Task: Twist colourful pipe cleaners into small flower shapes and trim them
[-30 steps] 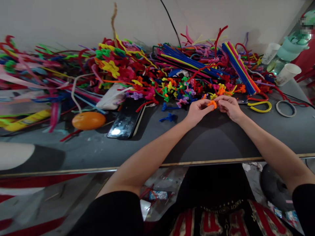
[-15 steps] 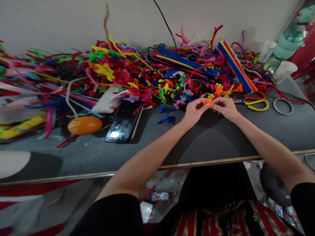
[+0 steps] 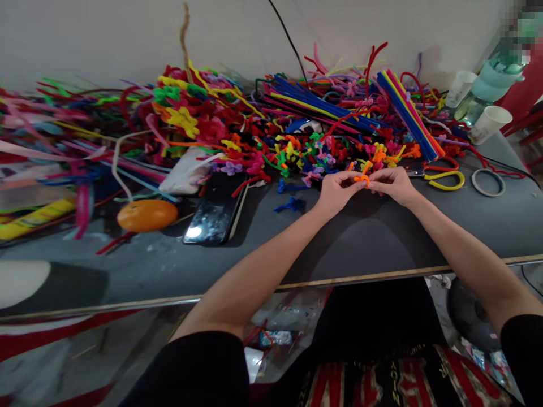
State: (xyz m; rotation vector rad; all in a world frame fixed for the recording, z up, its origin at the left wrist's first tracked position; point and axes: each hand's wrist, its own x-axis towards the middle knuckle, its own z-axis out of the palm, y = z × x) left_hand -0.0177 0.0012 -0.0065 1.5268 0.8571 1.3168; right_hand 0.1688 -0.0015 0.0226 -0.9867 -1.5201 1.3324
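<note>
A small orange piece of fuzzy wire (image 3: 363,180), bent into a curl, is held just above the front part of the grey table (image 3: 360,249), between the person's two hands. The left hand (image 3: 335,193) pinches it between thumb and forefinger, the grip nearly closed. The right hand (image 3: 395,185) meets it from the other side, thumb and fingertips drawn close together against the piece; its other fingers curl underneath, partly hidden. Just beyond the hands lies a heap of small, colourful wire flowers (image 3: 316,151). Scissors (image 3: 450,187) with yellow and red handles lie near the right hand, a roll of tape (image 3: 474,185) beside them. Left of the left hand are a blue twisted piece (image 3: 291,204) and, farther off, a phone (image 3: 214,212).
</note>
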